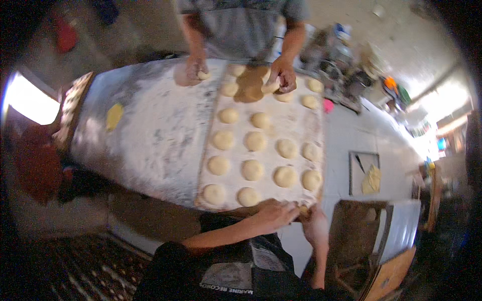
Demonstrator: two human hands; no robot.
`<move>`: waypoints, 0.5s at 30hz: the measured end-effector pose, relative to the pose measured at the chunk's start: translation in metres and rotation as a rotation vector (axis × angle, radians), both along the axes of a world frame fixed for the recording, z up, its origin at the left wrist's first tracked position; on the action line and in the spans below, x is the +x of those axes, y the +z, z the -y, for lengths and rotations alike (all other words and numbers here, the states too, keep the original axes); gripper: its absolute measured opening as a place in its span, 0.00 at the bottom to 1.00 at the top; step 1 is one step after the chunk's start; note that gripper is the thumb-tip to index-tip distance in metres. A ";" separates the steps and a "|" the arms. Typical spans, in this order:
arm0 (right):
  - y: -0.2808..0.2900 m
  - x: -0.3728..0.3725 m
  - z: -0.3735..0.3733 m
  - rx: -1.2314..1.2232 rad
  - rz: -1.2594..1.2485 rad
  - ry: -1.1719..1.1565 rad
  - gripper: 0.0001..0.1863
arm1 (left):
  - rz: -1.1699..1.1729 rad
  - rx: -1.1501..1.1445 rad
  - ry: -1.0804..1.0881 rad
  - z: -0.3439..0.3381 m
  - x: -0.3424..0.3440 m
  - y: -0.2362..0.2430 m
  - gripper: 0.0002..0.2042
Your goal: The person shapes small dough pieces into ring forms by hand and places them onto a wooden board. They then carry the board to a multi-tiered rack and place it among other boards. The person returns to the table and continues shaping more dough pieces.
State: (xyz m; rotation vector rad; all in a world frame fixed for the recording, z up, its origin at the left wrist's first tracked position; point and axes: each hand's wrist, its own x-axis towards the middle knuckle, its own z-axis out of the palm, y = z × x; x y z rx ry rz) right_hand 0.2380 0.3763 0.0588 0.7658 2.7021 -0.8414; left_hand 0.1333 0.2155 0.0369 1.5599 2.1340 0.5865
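Note:
At the near right corner of a floured board [273, 133], my left hand [278, 214] and my right hand [315, 224] come together on a small piece of dough [304, 210]. The fingers of both hands are closed around it, and they partly cover it. Rows of round, flattened dough balls [252, 170] lie on the board, and one dough ball [311, 180] sits just beyond my hands.
Across the table, a co-worker's hand [284, 75] holds dough over the board; their other hand [196, 67] touches a dough ball on the floured metal tabletop [160, 115]. A yellow dough scrap [114, 117] lies left. At right are a dark tray [356, 188] and a chair [354, 231].

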 end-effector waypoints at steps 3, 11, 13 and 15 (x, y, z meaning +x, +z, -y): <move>0.029 -0.021 0.017 -0.096 -0.044 -0.153 0.19 | 0.256 0.445 0.320 0.056 -0.022 -0.003 0.16; 0.008 -0.200 0.192 -0.684 -0.361 0.282 0.15 | 0.145 0.392 1.198 0.351 -0.167 -0.005 0.19; -0.015 -0.277 0.277 -0.710 -0.327 0.274 0.14 | 0.068 0.390 1.263 0.409 -0.204 -0.017 0.20; -0.034 -0.340 0.355 -0.784 -0.477 0.343 0.14 | 0.007 0.262 1.268 0.440 -0.222 -0.026 0.17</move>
